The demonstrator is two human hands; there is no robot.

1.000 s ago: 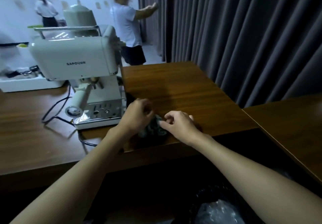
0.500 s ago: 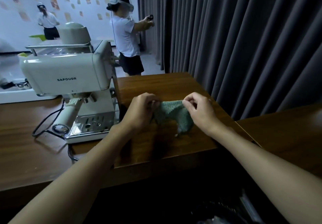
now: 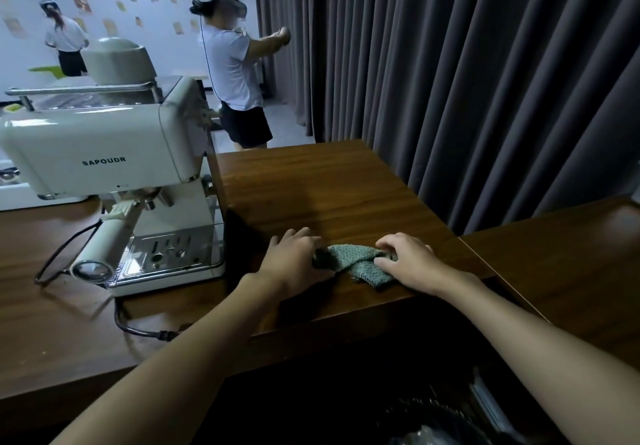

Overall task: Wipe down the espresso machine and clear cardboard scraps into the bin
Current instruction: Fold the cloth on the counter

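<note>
A green knitted cloth (image 3: pixel 356 261) lies folded on the brown wooden table (image 3: pixel 329 195), near its front edge. My left hand (image 3: pixel 294 261) holds the cloth's left end with curled fingers. My right hand (image 3: pixel 410 259) lies over the right end, fingers bent down onto it. A cream espresso machine (image 3: pixel 104 153) marked SAPOUDR stands to the left, its portafilter handle (image 3: pixel 104 247) pointing toward me. A bin with a dark liner (image 3: pixel 436 424) sits below the table at the bottom edge. No cardboard scraps are visible.
A black power cord (image 3: pixel 138 330) runs over the table in front of the machine. Dark curtains (image 3: pixel 467 81) hang behind the table. A second wooden surface (image 3: pixel 571 254) adjoins on the right. A person in a headset (image 3: pixel 232 63) and another person (image 3: pixel 65 42) stand in the background.
The cloth was bunched between my hands, then lifted and spread. Now it lies folded on the table, with both hands lowered onto it nearer the front edge.
</note>
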